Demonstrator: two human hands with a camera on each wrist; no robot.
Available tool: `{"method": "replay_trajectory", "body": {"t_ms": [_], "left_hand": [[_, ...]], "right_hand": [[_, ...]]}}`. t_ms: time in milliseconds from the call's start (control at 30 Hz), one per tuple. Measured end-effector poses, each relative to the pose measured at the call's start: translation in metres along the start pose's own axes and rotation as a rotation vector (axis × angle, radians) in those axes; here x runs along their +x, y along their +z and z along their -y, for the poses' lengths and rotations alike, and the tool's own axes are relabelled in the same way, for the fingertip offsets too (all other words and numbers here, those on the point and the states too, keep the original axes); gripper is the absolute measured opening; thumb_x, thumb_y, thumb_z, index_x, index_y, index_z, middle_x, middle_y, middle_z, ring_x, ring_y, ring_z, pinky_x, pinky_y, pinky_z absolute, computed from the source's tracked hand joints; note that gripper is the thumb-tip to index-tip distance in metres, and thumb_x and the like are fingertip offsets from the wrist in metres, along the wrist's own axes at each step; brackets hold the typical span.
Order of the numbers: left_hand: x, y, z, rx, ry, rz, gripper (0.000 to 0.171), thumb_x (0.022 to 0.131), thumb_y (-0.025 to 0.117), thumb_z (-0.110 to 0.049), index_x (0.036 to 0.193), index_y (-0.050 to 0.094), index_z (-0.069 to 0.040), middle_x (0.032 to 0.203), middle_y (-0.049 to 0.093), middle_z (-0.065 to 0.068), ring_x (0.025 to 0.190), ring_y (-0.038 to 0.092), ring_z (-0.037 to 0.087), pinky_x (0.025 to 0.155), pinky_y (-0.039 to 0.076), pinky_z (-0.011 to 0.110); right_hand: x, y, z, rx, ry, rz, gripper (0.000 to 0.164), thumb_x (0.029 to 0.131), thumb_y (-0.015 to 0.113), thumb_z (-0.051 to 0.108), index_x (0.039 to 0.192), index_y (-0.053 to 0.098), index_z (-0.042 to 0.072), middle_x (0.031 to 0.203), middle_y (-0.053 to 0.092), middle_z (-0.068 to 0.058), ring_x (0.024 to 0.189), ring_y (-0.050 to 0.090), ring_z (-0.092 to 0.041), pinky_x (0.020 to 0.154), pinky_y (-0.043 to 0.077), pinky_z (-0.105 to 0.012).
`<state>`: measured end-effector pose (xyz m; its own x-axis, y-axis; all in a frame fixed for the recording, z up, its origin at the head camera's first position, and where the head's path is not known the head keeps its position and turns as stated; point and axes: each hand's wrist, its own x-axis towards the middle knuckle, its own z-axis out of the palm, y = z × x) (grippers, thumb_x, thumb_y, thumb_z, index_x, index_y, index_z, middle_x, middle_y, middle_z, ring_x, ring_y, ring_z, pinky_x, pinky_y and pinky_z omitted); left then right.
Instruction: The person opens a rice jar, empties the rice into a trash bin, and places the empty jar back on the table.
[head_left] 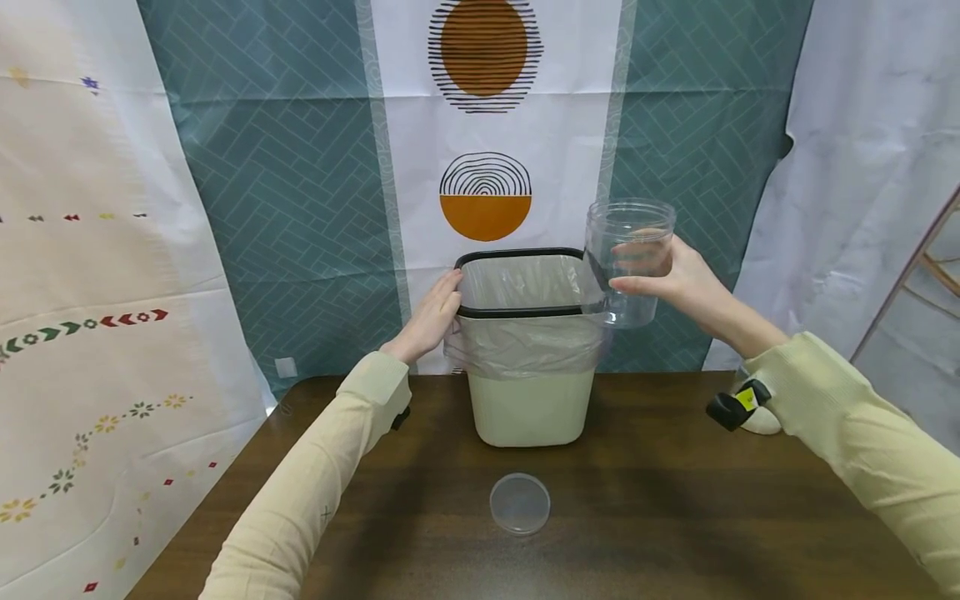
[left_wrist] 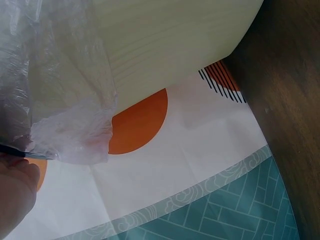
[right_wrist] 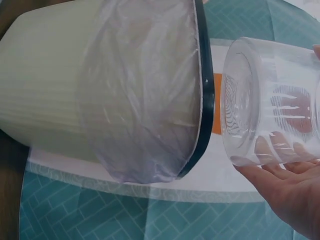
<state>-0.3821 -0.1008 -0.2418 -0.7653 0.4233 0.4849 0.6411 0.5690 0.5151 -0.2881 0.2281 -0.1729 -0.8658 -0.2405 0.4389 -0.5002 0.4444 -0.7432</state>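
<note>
Plastic jar [head_left: 628,265] grasped in right hand [head_left: 686,279], let's steady the bin [head_left: 532,408]; whether left hand [head_left: 427,321] grips, we can't tell.

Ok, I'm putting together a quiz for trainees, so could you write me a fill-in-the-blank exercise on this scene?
1. The clear jar is held in the person's ____ hand.
2. The left hand touches the rim of the bin, which is coloured ____ along that rim.
3. Of the bin and the flat disc, the ____ lies nearer the person.

Missing words: right; black; disc.
</note>
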Motion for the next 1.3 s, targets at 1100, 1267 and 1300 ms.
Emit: {"method": "replay_trajectory", "body": {"t_ms": [1100,1267,1300], "left_hand": [[0.0,0.001,-0.001,0.02,0.008,0.005,0.049,0.097,0.023,-0.019,0.138,0.025,0.007,0.145,0.02,0.015,0.132,0.012,0.021,0.104,0.009,0.03],[0.0,0.0,0.0,0.019,0.003,0.004,0.049,0.097,0.022,-0.02,0.139,0.024,0.006,0.145,0.019,0.014,0.132,0.012,0.021,0.104,0.009,0.029],[0.0,0.0,0.0,0.021,0.005,0.002,0.049,0.097,0.022,-0.02,0.139,0.024,0.006,0.145,0.019,0.014,0.132,0.012,0.021,0.104,0.009,0.029]], "right_hand": [[-0.058,0.043,-0.052,0.19,-0.18,0.222,0.064,0.076,0.066,-0.004,0.128,0.029,-0.002,0.122,0.04,-0.022,0.101,0.052,-0.041,0.072,0.049,-0.036],[-0.062,0.054,-0.063,0.183,-0.223,0.224,0.064,0.073,0.07,-0.005,0.125,0.032,-0.004,0.123,0.039,-0.017,0.107,0.048,-0.025,0.083,0.044,-0.032],[-0.062,0.056,-0.065,0.188,-0.226,0.232,0.064,0.073,0.071,-0.005,0.125,0.032,-0.004,0.123,0.039,-0.017,0.107,0.048,-0.023,0.084,0.044,-0.031]]}}
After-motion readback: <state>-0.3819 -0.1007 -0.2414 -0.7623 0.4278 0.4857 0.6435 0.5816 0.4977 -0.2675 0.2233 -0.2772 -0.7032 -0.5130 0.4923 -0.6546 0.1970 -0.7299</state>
